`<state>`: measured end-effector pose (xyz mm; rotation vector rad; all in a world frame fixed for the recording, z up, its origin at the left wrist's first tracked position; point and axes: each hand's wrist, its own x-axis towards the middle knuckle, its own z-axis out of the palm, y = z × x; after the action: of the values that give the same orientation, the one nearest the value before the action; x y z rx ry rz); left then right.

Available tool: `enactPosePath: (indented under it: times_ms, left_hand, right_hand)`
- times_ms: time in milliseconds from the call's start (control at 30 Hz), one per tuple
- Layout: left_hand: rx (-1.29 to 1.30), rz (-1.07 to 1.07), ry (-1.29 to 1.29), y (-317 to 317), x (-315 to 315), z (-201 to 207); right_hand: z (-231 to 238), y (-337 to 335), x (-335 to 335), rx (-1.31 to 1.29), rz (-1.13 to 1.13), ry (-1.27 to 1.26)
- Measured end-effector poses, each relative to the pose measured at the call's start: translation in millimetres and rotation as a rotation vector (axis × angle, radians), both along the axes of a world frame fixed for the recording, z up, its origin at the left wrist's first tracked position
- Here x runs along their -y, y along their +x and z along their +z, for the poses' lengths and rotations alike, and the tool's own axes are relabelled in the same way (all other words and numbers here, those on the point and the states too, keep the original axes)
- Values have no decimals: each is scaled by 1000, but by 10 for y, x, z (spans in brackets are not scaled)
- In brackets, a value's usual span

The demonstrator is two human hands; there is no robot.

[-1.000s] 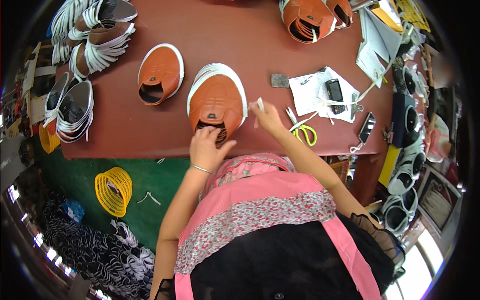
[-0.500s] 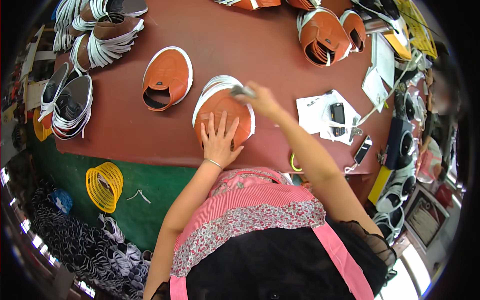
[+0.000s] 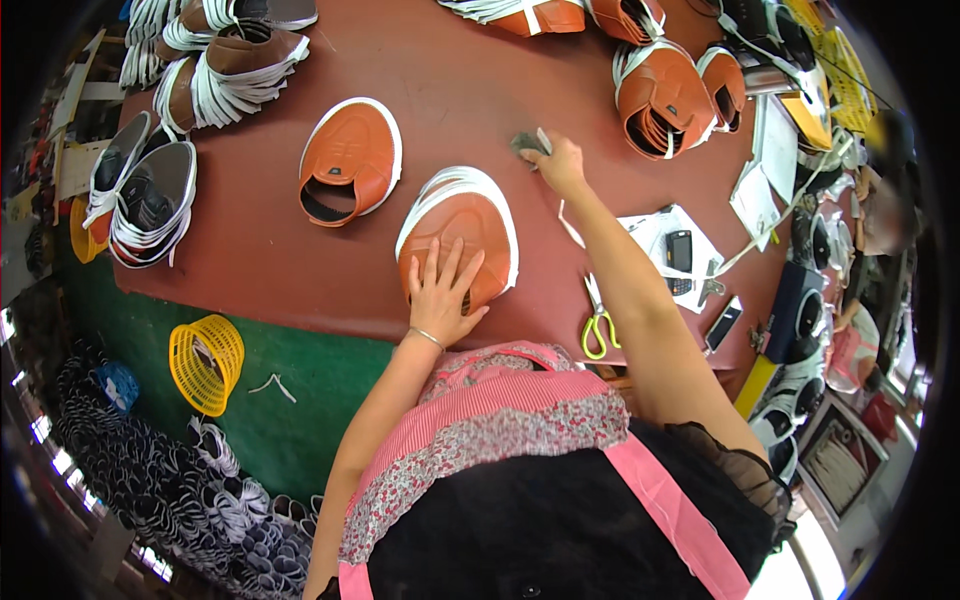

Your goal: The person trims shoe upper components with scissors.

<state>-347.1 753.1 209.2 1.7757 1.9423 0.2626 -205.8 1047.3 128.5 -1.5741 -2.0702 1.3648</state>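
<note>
My left hand lies flat with fingers spread on a stack of orange shoe uppers with white edges, at the table's near side. Beyond the stack and to its right, my right hand is closed on a small grey-green rag, held apart from the uppers; its exact kind is hard to make out. One more orange upper lies to the left with its opening toward me. A thin white strip lies on the table beside my right forearm.
Green-handled scissors lie at the table's near edge. Papers with a black handheld device and a phone are to the right. Stacked uppers stand far right, brown ones far left. A yellow basket sits below on the left.
My right hand has moved off the stack's upper right edge, away to the right, still holding the rag. My left hand stays on the uppers. The view has shifted slightly, bringing the scissors into sight.
</note>
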Motion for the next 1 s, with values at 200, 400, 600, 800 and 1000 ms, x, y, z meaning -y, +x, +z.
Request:
enactPosePath:
  times_ms: [200,400,600,800,1000]
  left_hand:
    - [-47,-12,19,38,56,-92]
    - [-62,-43,31,45,23,-39]
    - [-76,-74,34,82,-73,-16]
    - [-44,320,428,265,465,-55]
    - [827,955,435,290,664,185]
  right_hand:
    - [277,-335,670,62,367,11]
    - [284,-361,887,67,43,287]
    - [-108,-100,615,182,13,362]
    - [211,680,554,396,-361,227]
    - [238,952,1295,38,-338,50]
